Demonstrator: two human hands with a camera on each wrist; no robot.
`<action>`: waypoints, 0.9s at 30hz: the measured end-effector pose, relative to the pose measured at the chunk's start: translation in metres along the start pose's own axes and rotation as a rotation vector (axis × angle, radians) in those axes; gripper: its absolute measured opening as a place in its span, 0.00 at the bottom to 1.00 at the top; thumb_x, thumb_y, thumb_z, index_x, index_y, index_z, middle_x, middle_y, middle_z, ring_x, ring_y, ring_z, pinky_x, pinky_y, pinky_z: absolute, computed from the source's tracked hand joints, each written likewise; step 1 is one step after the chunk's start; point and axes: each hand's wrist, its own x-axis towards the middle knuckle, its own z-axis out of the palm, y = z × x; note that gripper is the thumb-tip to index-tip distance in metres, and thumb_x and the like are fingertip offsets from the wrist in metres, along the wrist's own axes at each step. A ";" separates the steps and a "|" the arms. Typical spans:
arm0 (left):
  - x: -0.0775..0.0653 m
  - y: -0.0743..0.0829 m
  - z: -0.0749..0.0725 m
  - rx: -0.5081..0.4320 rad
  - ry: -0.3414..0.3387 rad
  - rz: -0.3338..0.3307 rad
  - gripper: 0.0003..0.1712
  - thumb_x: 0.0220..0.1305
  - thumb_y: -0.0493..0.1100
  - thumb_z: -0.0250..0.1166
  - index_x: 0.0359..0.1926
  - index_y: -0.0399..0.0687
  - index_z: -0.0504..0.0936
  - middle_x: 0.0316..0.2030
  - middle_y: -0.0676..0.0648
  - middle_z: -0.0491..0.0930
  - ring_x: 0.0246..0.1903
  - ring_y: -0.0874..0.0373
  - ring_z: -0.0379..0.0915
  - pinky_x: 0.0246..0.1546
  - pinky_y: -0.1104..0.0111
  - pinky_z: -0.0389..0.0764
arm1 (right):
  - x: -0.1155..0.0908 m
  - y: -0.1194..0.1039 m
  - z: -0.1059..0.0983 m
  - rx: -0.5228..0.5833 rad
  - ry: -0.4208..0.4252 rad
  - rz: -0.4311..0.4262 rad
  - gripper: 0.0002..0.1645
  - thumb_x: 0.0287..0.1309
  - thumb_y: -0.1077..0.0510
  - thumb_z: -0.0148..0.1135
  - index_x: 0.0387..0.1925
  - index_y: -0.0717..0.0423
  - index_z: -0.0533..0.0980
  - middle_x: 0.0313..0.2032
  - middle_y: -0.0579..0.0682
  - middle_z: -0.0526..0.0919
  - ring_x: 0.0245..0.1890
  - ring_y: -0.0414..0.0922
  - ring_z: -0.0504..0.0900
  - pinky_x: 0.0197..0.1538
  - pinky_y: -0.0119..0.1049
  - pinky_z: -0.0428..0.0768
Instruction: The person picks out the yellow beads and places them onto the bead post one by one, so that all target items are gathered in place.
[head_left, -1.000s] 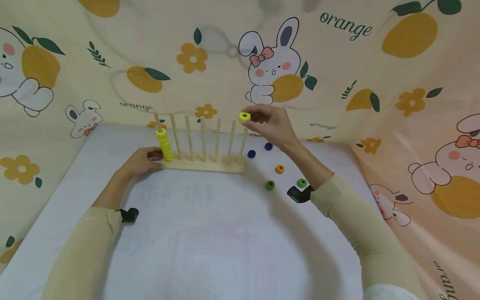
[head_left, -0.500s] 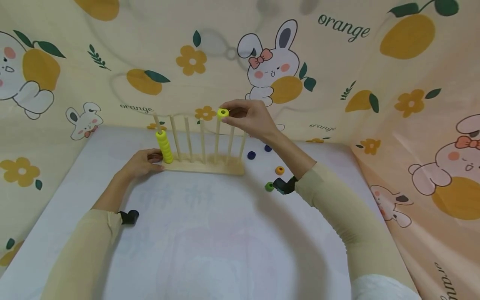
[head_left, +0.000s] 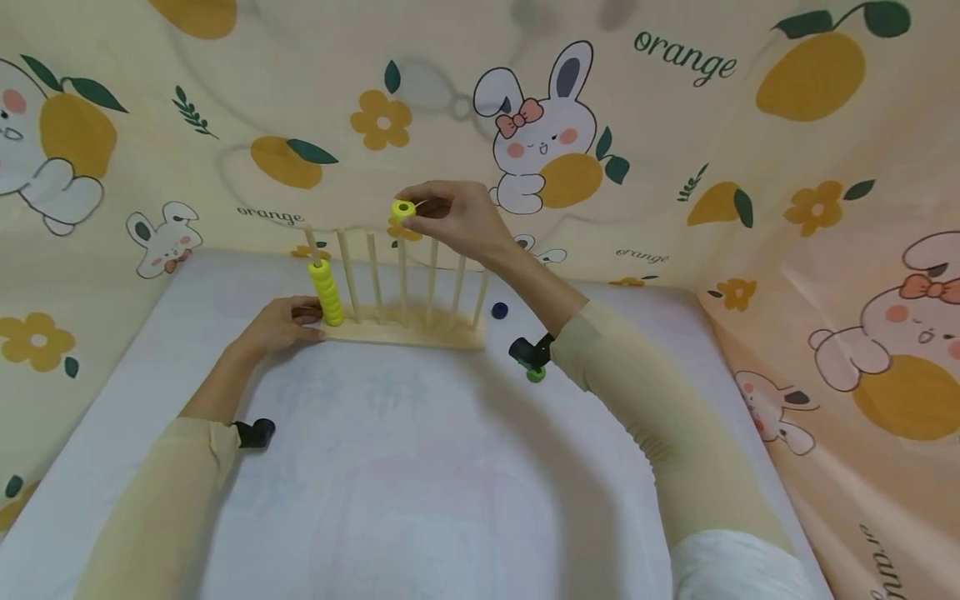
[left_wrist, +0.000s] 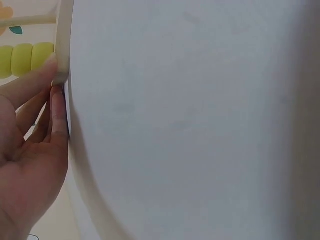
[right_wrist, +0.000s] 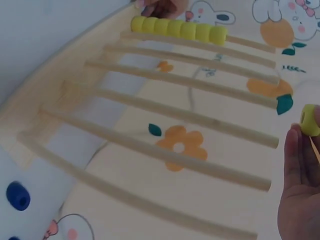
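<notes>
My right hand [head_left: 461,218] pinches a yellow bead [head_left: 403,209] between thumb and fingers, up near the top of a middle peg. In the right wrist view this yellow bead [right_wrist: 310,120] shows at the right edge, beyond the peg tips. The wooden peg rack [head_left: 420,335] stands on the table with several upright pegs. Its leftmost peg carries a stack of yellow beads [head_left: 326,293], with bare wood above them; the other pegs hold none. At the rack's left end, my left hand [head_left: 279,325] grips the base [left_wrist: 64,40], thumb and fingers around its end.
Right of the rack lies a dark blue bead [head_left: 499,311]. A green bead [head_left: 536,375] is partly hidden by the black wrist camera [head_left: 531,352]. Behind the white table [head_left: 390,483] hangs a printed cloth [head_left: 435,50].
My right hand has carried the yellow bead leftward, from above the rightmost peg to a middle one, and slightly up. The left hand stays at the rack's end.
</notes>
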 end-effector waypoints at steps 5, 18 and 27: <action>0.000 -0.001 -0.002 0.001 0.000 -0.005 0.41 0.62 0.35 0.70 0.71 0.28 0.60 0.66 0.29 0.66 0.66 0.36 0.64 0.69 0.49 0.65 | 0.013 -0.006 0.012 0.002 -0.069 0.066 0.19 0.57 0.61 0.72 0.50 0.57 0.83 0.45 0.50 0.87 0.41 0.40 0.86 0.47 0.31 0.85; -0.002 0.000 -0.002 0.023 0.005 0.005 0.41 0.61 0.36 0.70 0.70 0.27 0.62 0.65 0.28 0.68 0.65 0.35 0.65 0.68 0.48 0.66 | 0.036 -0.010 0.039 -0.072 -0.099 0.127 0.20 0.59 0.57 0.71 0.53 0.55 0.83 0.44 0.47 0.87 0.41 0.37 0.84 0.47 0.26 0.82; -0.004 0.003 -0.001 0.004 0.019 0.009 0.41 0.61 0.36 0.71 0.70 0.26 0.62 0.65 0.28 0.68 0.65 0.35 0.65 0.68 0.48 0.66 | 0.054 -0.016 0.059 -0.084 -0.161 0.093 0.19 0.59 0.55 0.70 0.53 0.53 0.83 0.45 0.44 0.87 0.43 0.33 0.84 0.48 0.24 0.81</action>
